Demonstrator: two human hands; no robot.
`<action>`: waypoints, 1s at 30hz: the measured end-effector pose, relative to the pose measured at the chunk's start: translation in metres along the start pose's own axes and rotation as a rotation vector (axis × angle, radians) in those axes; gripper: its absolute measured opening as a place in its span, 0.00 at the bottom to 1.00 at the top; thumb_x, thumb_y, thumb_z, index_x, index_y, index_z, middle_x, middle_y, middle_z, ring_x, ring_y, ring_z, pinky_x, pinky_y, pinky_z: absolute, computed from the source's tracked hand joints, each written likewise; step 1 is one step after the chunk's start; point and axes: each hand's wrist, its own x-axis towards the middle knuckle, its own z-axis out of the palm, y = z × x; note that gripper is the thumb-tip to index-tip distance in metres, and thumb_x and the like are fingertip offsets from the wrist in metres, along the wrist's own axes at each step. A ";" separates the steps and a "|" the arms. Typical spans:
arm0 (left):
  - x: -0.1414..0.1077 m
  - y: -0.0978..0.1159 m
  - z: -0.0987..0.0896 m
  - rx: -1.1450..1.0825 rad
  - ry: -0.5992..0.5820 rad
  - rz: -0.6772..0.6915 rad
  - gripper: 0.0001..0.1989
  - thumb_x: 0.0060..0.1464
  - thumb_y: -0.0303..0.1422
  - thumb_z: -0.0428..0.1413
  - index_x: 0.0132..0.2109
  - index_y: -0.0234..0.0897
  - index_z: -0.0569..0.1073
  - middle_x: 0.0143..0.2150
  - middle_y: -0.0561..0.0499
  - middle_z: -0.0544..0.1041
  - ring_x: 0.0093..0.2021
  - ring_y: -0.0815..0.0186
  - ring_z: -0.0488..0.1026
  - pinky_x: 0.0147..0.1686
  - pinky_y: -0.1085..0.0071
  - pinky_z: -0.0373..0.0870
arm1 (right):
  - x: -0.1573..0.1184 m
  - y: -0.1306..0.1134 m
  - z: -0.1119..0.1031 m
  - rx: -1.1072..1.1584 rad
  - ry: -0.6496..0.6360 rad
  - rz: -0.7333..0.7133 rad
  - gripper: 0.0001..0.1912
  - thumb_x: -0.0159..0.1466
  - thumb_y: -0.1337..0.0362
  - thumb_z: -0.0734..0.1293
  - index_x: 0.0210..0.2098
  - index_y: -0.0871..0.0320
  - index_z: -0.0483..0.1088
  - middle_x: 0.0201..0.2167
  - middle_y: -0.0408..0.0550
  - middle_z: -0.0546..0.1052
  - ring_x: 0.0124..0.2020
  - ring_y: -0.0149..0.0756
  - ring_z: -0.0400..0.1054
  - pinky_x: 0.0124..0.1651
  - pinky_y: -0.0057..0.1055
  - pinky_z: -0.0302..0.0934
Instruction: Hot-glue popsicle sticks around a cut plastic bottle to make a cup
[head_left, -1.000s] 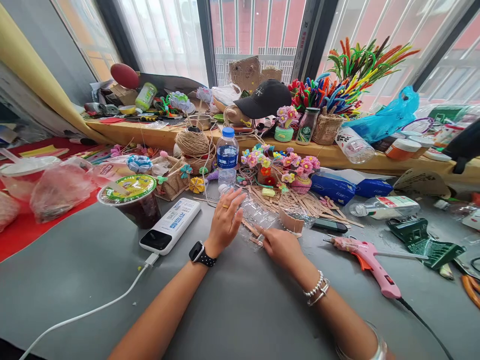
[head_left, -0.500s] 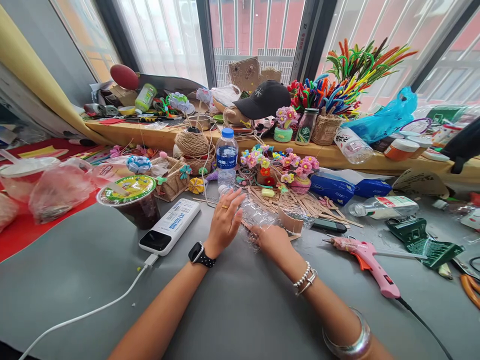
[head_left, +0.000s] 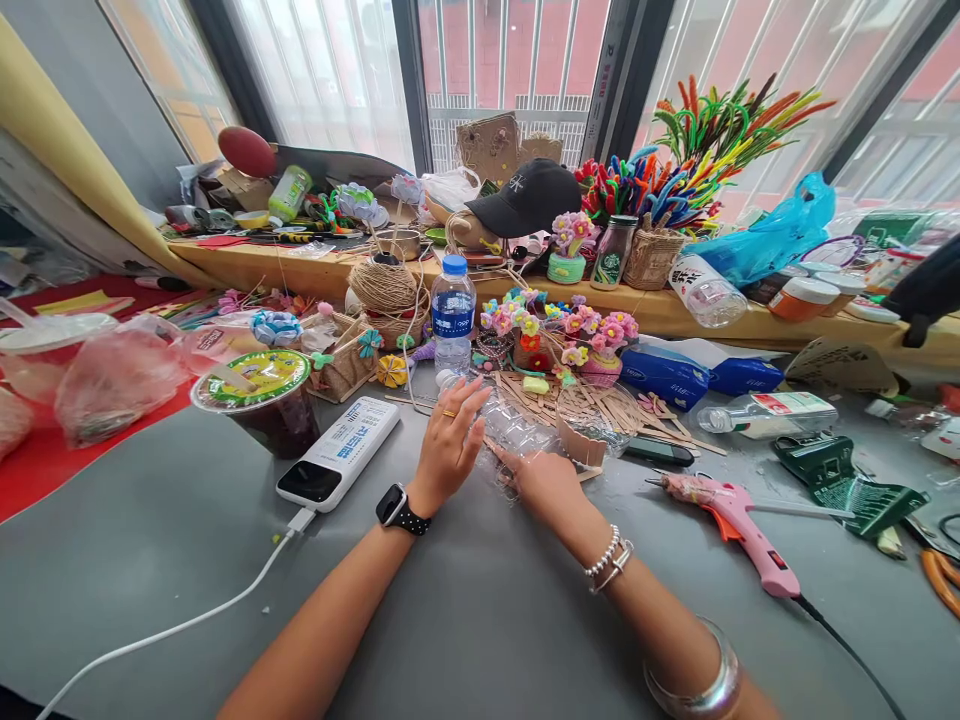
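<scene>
My left hand (head_left: 452,440) is open, fingers loosely spread, beside the neck end of a clear plastic bottle (head_left: 521,425) lying on its side. Whether it touches the bottle I cannot tell. My right hand (head_left: 551,490) is at the near side of that bottle, index finger stretched out to the left and thumb apart from it; the other fingers are curled and partly hidden. Behind the bottle lie flat wooden sticks (head_left: 600,400). To its right stands a clear plastic cup-shaped piece (head_left: 622,420) with a band of short sticks (head_left: 583,447) along its lower front.
A pink glue gun (head_left: 739,520) lies at the right. At the left are a white power bank (head_left: 341,455) with its cable and a lidded drink cup (head_left: 262,410). An upright water bottle (head_left: 454,320), twine (head_left: 386,287) and yarn flowers (head_left: 600,330) stand behind.
My right hand's index finger now stretches out further to the left, apart from the thumb. My left hand stays where it was.
</scene>
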 end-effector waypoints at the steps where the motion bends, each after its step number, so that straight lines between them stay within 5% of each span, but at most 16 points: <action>1: 0.000 0.000 0.000 0.001 0.000 0.001 0.18 0.60 0.33 0.38 0.56 0.37 0.58 0.58 0.44 0.61 0.61 0.60 0.51 0.58 0.55 0.50 | -0.001 0.001 -0.001 0.006 0.013 0.000 0.21 0.62 0.56 0.57 0.55 0.39 0.57 0.35 0.45 0.76 0.37 0.39 0.70 0.33 0.29 0.61; 8: -0.001 0.000 0.001 0.012 0.000 -0.001 0.18 0.61 0.33 0.37 0.56 0.37 0.58 0.58 0.43 0.61 0.61 0.60 0.51 0.58 0.55 0.50 | -0.004 0.005 -0.001 0.044 0.116 0.064 0.16 0.63 0.55 0.54 0.44 0.49 0.70 0.37 0.47 0.76 0.36 0.38 0.71 0.34 0.28 0.61; 16: -0.001 0.000 0.001 0.020 -0.015 -0.017 0.18 0.61 0.33 0.37 0.57 0.38 0.57 0.58 0.44 0.61 0.61 0.61 0.51 0.58 0.55 0.49 | 0.000 -0.004 0.006 0.057 0.159 0.090 0.14 0.62 0.65 0.55 0.36 0.57 0.71 0.35 0.51 0.76 0.35 0.37 0.71 0.34 0.28 0.61; 30: 0.000 0.000 0.001 0.025 -0.004 -0.002 0.18 0.61 0.33 0.38 0.56 0.37 0.58 0.58 0.43 0.61 0.61 0.60 0.50 0.58 0.55 0.49 | 0.000 0.001 0.005 0.102 0.163 0.118 0.15 0.63 0.59 0.54 0.39 0.55 0.71 0.36 0.49 0.76 0.36 0.36 0.70 0.35 0.26 0.60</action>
